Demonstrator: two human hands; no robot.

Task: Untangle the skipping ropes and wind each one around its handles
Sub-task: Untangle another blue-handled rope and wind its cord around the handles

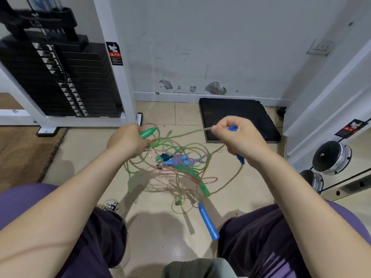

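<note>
Head view: left grip (128, 139) holds one green handle (148, 132); right grip (239, 137) one blue handle (232, 128).

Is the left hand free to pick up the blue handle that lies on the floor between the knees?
Probably not yet. The left hand already grips a green handle with rope loops. The way down to the blue handle looks open, but the hand must first let go.

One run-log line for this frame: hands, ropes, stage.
left hand: grips green handle | right hand: grips blue handle, pinches rope | tangled ropes: on floor | stage: untangling, nothing wound
</note>
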